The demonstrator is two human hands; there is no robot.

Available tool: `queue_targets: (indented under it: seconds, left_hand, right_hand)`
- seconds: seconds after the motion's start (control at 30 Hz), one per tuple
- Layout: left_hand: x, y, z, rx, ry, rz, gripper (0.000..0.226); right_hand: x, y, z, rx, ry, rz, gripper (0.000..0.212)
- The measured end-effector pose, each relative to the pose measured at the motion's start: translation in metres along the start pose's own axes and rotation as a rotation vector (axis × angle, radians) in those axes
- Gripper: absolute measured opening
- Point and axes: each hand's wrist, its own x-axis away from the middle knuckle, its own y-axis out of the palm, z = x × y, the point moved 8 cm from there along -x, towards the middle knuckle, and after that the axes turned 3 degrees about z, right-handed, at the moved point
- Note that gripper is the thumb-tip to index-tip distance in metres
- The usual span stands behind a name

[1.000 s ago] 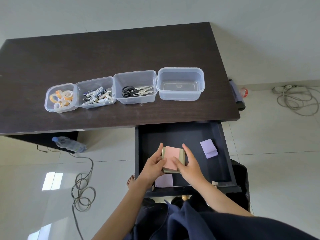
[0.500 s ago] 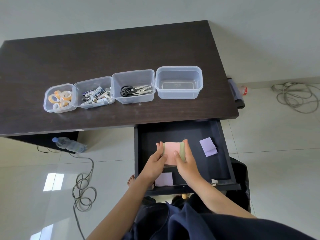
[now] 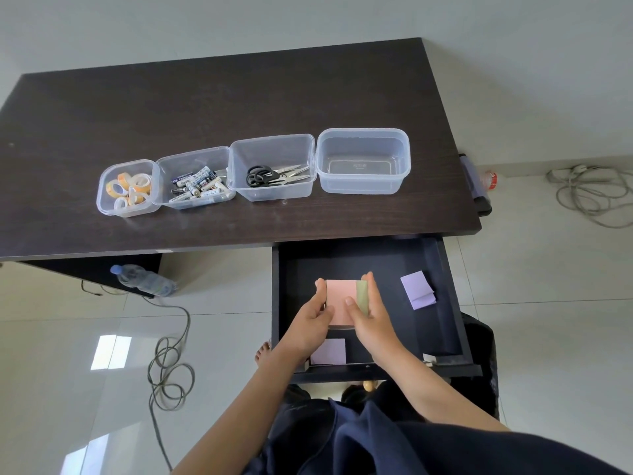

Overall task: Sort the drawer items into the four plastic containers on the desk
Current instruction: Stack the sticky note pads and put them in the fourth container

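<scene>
Both hands share one grip on a stack of sticky-note pads above the open drawer. Left hand clasps the stack's left edge, fingers curled along its side; right hand clasps the right edge, its thumb lying across the pink top sheet and its fingers wrapped round the far side. A green pad shows along the right of the pink one, offset beneath it. The stack is tilted a little toward the person and sits clear of the drawer floor, though how far it is lifted cannot be told.

Inside the drawer, a purple pad lies to the right of the hands, well apart from them, with one leaf folded under at its near end. Another pale purple pad lies flat at the drawer's near edge, just below the left wrist.

On the desk four clear containers stand in a row, sides touching or nearly so. From the left: a small tub with rolls of tape, a tub of batteries, a taller tub with black-handled scissors, and the largest container, which holds nothing.

Under the desk a water bottle lies on the tiled floor beside a coiled cable.
</scene>
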Motion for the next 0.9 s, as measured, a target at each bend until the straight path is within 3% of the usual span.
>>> queue_targets:
  seconds: [0.2,0.37,0.63,0.9]
  left_hand:
    - [0.000,-0.003,-0.006,0.062,-0.016,0.018,0.058]
    - [0.004,-0.009,0.000,0.033,0.099,0.055,0.066]
    - [0.009,-0.026,-0.013,0.330,0.017,0.123,0.038]
    - [0.013,-0.042,-0.026,0.392,-0.029,0.165,0.036]
  right_hand:
    - [0.000,0.000,0.000,0.014,-0.034,0.044,0.070]
    - [0.000,0.001,-0.005,0.006,-0.085,0.057,0.070]
    - [-0.004,0.010,-0.002,0.025,-0.112,0.031,0.055]
    - [-0.018,0.022,0.016,0.052,-0.069,-0.039,0.046]
